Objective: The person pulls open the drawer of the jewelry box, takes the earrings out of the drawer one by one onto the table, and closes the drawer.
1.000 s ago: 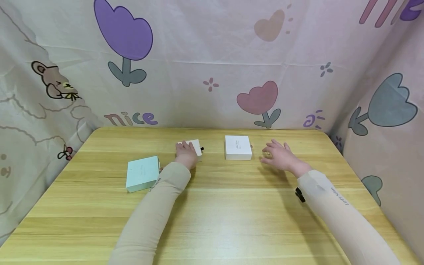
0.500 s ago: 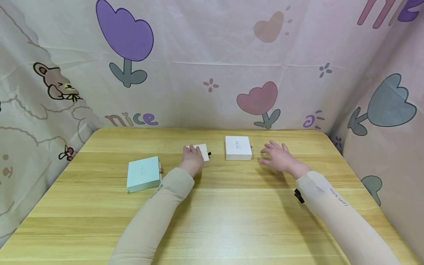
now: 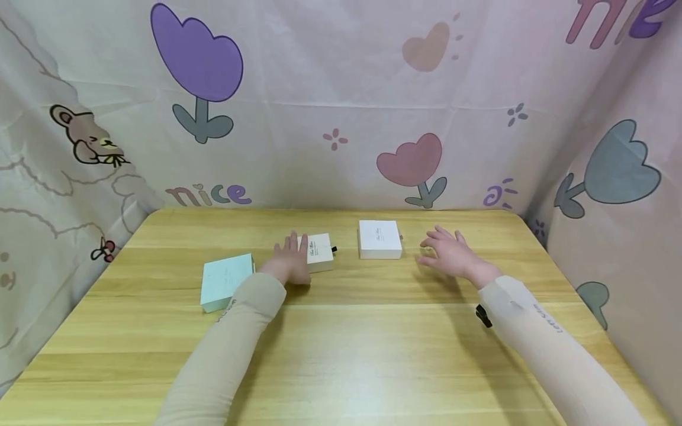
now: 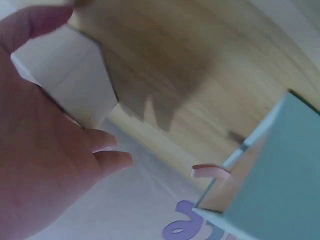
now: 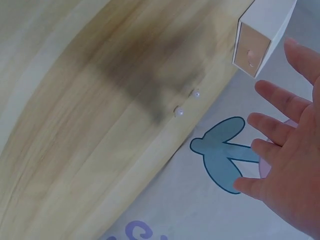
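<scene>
The middle white box [image 3: 321,251] lies flat on the far half of the table, its printed top facing up and a black tab [image 3: 334,249] sticking out from its right end. Your left hand [image 3: 288,262] is at the box's left side, covering part of that end from the head view. Its fingers are extended and released, with nothing grasped; whether they touch the box, I cannot tell.

Just to the left and nearer you sits the mint box [image 3: 226,279], partly behind your left sleeve [image 3: 224,343]; the left wrist view shows a pinkish pull tab [image 4: 210,171] on its end. To the right of the middle box, and apart from it, lies another white box [image 3: 380,238]. Your right hand [image 3: 450,253] is farther right, fingers spread and released, gripping nothing. The right wrist view shows two small pale beads [image 5: 196,93] on the wooden table [image 3: 341,355] near that hand. Beyond the far edge hangs a printed cloth [image 3: 298,71] with tulips and lettering.
</scene>
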Demonstrator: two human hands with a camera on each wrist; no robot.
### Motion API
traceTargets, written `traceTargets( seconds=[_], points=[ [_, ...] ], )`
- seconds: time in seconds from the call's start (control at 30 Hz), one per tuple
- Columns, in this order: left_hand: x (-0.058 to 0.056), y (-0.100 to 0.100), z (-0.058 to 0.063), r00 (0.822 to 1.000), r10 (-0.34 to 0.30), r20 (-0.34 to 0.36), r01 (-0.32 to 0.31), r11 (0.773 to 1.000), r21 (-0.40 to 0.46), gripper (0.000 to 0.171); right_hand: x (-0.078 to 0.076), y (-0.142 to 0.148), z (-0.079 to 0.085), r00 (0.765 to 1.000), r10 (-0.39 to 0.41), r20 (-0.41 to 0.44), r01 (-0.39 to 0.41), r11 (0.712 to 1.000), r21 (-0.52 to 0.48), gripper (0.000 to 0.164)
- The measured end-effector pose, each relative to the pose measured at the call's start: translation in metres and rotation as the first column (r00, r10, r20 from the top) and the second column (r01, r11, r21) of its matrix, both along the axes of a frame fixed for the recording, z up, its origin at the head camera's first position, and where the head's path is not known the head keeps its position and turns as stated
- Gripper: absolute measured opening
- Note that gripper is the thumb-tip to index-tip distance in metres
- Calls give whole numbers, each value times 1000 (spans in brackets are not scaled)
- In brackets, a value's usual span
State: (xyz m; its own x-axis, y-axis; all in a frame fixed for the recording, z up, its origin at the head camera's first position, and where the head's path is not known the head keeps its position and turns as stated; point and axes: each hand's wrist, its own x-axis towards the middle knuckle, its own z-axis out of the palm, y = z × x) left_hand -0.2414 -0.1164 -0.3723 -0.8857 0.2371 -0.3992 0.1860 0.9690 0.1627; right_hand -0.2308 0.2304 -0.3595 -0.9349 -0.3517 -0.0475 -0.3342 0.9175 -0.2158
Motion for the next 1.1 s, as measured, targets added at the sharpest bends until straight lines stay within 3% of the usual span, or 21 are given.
traceTargets(
  seconds=[0.2, 0.47, 0.73, 1.1],
  points=[
    [5, 6, -2, 1000, 0, 3, 0, 1000, 11, 97, 0, -2, -5, 1000, 4, 13, -3, 1000, -5, 46],
    [12, 19, -3, 999, -40, -2, 40, 996, -79, 94, -1, -7, -4, 1000, 14, 17, -14, 1000, -14, 46],
    [27, 37, 0, 996, -86, 19, 87, 986, -140, 93, -1, -10, -4, 1000, 20, 8, -20, 1000, -15, 46],
    [35, 54, 2, 993, -122, 3, 120, 978, -169, 91, -2, -14, -6, 1000, 24, 14, -24, 1000, -2, 46]
  ],
)
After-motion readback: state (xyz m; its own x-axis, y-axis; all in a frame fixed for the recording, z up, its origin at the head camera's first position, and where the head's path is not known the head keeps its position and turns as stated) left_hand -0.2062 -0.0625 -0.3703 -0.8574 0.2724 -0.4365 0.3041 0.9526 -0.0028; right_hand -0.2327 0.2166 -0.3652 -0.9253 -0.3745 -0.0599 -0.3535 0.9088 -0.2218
